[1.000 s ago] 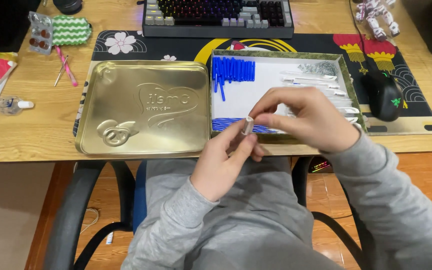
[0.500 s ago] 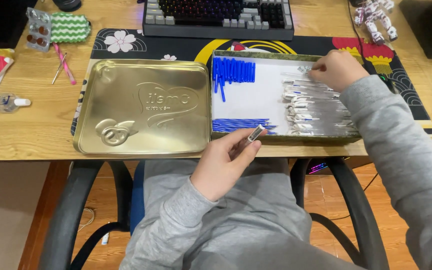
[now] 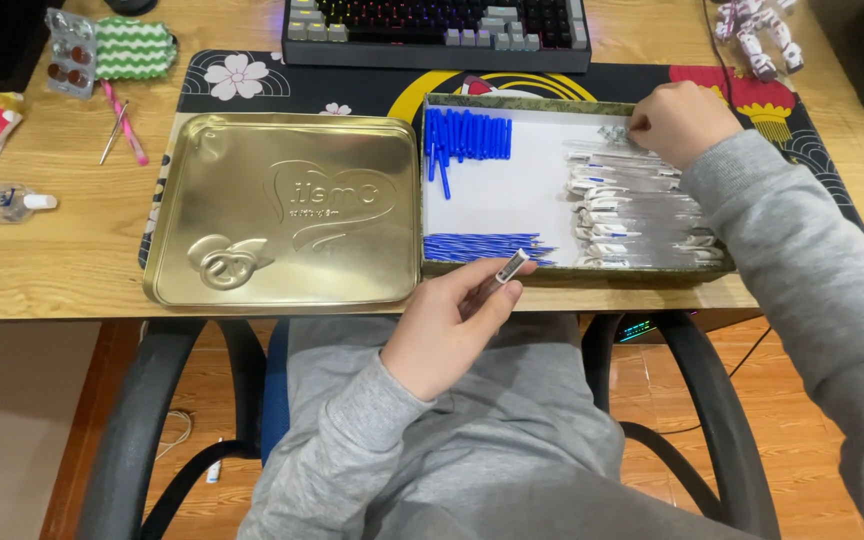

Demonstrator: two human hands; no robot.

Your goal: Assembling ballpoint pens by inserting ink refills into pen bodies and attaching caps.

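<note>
My left hand (image 3: 447, 325) holds a small clear pen tube with a silver tip (image 3: 509, 268) just in front of the table edge. My right hand (image 3: 682, 120) reaches into the far right corner of an open tin box (image 3: 472, 270), with its fingers pinched on a small clear part (image 3: 612, 133). The box holds a row of blue pen caps (image 3: 467, 138), a bundle of blue refills (image 3: 482, 247) and several clear pen barrels (image 3: 637, 215) on a white liner. The gold tin lid (image 3: 287, 210) lies to the left of the box.
A keyboard (image 3: 437, 30) sits behind the box on a patterned desk mat (image 3: 252, 80). A green striped pouch (image 3: 132, 48), a pill blister (image 3: 70, 55), pink sticks (image 3: 124, 125) and a small bottle (image 3: 12, 202) lie at the left. Black chair arms (image 3: 142, 430) flank my lap.
My right hand left my left hand, reached across the tin box to its far right corner and settled there. My left hand stayed near the table edge with the tube.
</note>
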